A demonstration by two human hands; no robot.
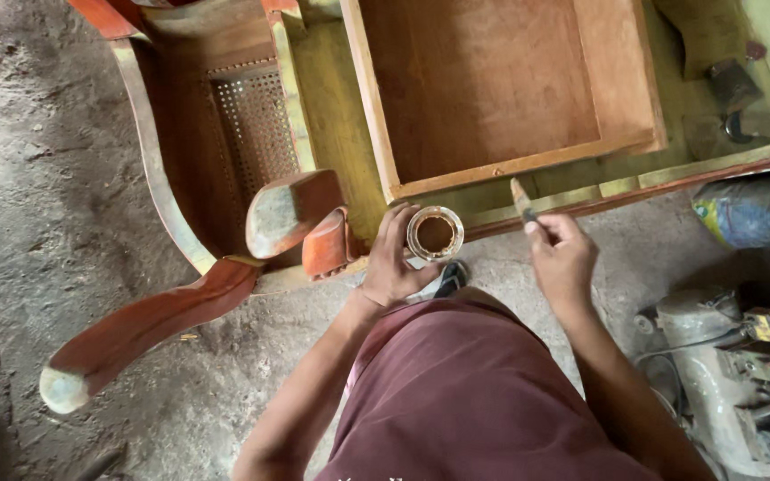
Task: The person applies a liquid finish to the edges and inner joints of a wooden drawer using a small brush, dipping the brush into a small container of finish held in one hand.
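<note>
From the head camera we see our left hand point(391, 263) wrapped around a small clear glass jar of brown stain point(435, 233), keeping it upright beside the shallow reddish wooden drawer point(492, 89). Our right hand point(561, 258) pinches a thin stained brush point(522, 202), bristles angled toward the drawer's front edge.

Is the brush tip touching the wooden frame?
Cannot tell. In the head view the brush, held in the right hand, overlaps the frame edge, but contact or a gap isn't plain.
</note>
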